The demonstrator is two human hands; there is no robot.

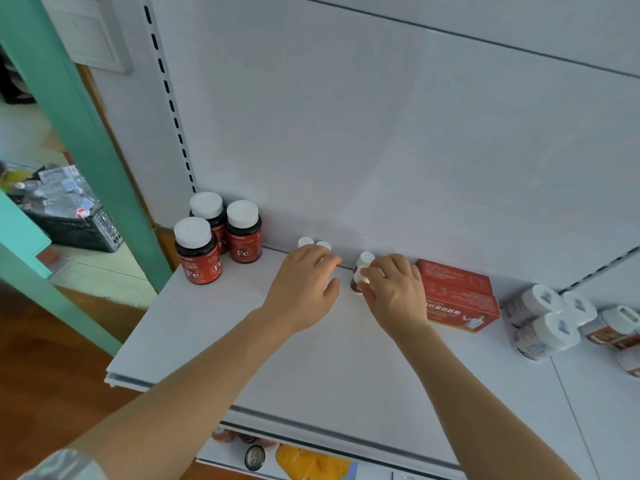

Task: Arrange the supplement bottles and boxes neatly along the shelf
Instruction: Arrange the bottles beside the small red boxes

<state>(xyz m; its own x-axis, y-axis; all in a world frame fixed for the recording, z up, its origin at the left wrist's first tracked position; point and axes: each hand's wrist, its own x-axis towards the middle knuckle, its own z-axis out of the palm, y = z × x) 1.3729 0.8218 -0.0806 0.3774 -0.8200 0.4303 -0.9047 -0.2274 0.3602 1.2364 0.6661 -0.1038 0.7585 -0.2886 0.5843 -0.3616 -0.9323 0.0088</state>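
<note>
I judge the job about half done: three Fe bottles (218, 244) stand grouped at ten o'clock on the shelf (214, 327), and the red boxes (459, 296) sit at three o'clock. My left hand (304, 289) covers small white-capped bottles (313, 243) with curled fingers, though I cannot tell whether it grips them; my right hand (393, 292) pinches another small bottle (362, 271) at centre, while the white bottles (543, 320) lying tumbled at four o'clock are left to straighten.

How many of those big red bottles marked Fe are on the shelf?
3, clustered at the shelf's left end: one in front, one behind it against the back wall, one to the right. The hands may hide others.

Smooth matt shelf (194, 327), glossy bottles (197, 258)
</note>
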